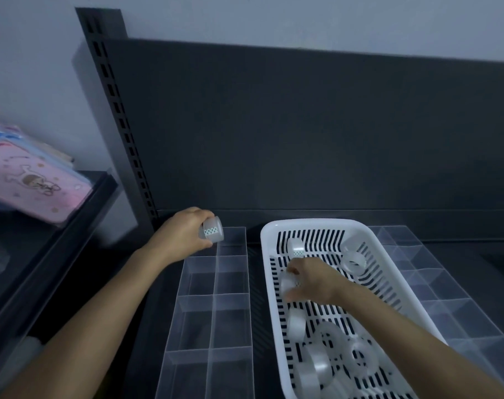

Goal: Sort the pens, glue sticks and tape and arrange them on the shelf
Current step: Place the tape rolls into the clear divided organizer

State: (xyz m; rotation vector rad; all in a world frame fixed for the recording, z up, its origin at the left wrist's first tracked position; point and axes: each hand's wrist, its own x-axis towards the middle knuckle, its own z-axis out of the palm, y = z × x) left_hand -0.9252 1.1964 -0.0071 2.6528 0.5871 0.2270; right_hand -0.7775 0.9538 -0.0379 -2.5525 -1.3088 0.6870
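My left hand point(183, 233) grips a clear tape roll point(213, 229) with a green-patterned label, held over the far left compartment of a clear divided organizer point(213, 300) on the dark shelf. My right hand point(311, 279) reaches into a white slotted basket point(276, 326) and curls its fingers round another clear tape roll point(289, 285). Several more clear tape rolls lie loose in the basket, one at the far end point(296, 247), one by the right wall point(353, 259) and a cluster near the front point(317, 367). The organizer's compartments hold nothing.
A second clear divided organizer point(446, 298) lies right of the basket. The shelf's dark back panel point(302, 133) and slotted upright point(121, 116) stand behind. On the neighbouring shelf at left lies a pink patterned pouch point(32, 182).
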